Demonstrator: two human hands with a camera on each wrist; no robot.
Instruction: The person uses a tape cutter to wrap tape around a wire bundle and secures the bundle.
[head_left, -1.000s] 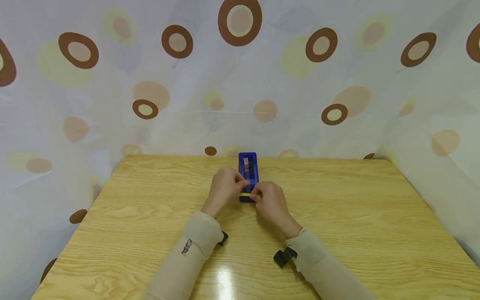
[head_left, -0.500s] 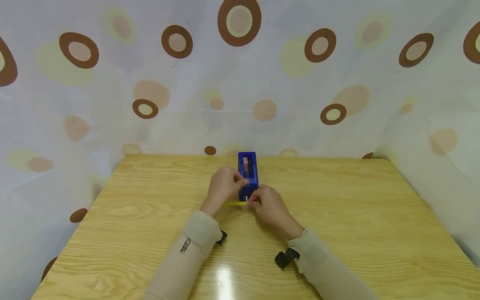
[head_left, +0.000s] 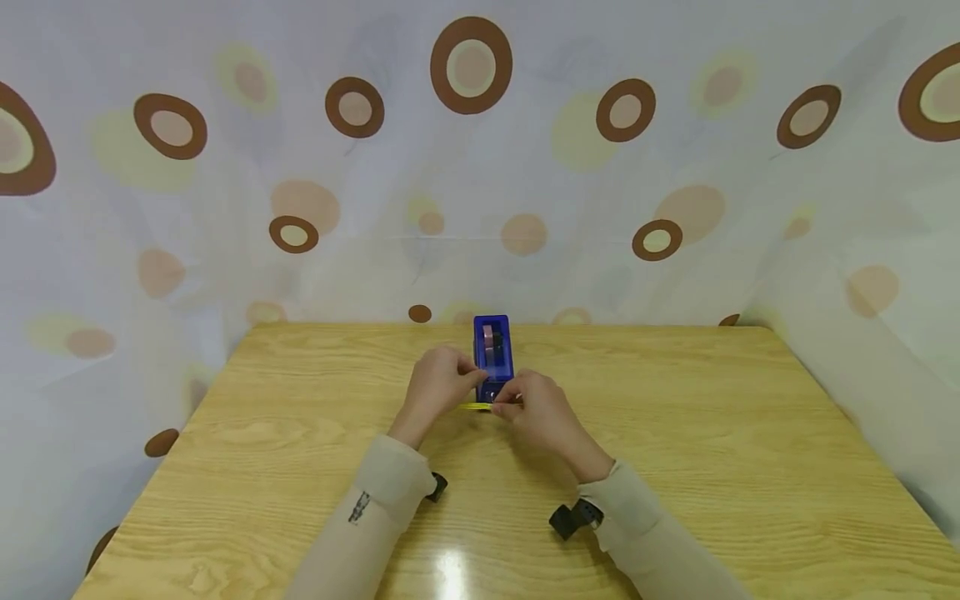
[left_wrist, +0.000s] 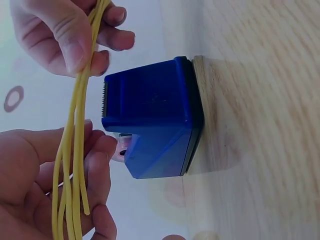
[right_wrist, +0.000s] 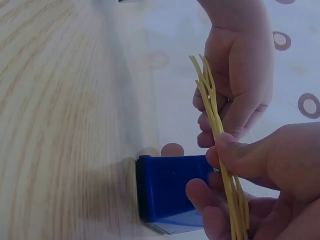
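I see both hands meeting just in front of the blue plastic tape dispenser, which stands on the pale wood-grain table near its far edge with its long axis running away from me, the serrated cutter end turned toward the hands. Between them runs a thin bundle of yellow strands, rubber bands or cords, I cannot tell which; its long axis lies crosswise, left to right, square to the dispenser's length and just off the cutter end without touching it as far as I can judge. The left hand has its fingers curled round one end of the bundle, with the loose tips of the strands poking out past the grip in the left wrist view. The right hand pinches the other end between thumb and curled fingers, and in the right wrist view the strands fan out slightly beyond that pinch. Neither hand is on the dispenser; the left hand's fingers sit beside its left flank, the closer of the two, while the right hand sits at its near right corner. A roll of tape shows inside the dispenser's open top
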